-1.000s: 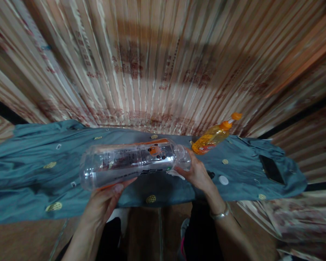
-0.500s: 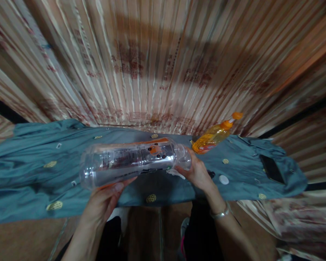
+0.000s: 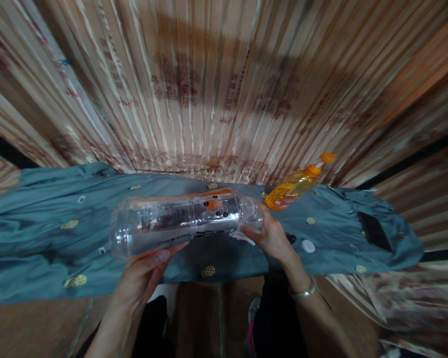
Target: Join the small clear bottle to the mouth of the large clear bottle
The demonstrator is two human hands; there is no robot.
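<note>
A large clear plastic bottle (image 3: 171,221) with an orange and black printed label lies sideways between my hands, above the cloth. My left hand (image 3: 149,271) supports its wide base end from below, fingers along the underside. Around the narrow neck end, my right hand (image 3: 267,231) is closed, with the thumb on the near side. A crumpled white scrap (image 3: 242,237) shows just under the neck. To the right of that hand lie a small black object (image 3: 290,239), partly hidden by the wrist, and a white round disc (image 3: 308,246).
Behind my right hand stands a pump bottle of orange liquid (image 3: 291,190). A dark phone (image 3: 374,231) lies at the right end of the teal patterned cloth (image 3: 41,238). A pleated curtain (image 3: 209,99) hangs along the far edge; tiled floor (image 3: 197,318) shows below.
</note>
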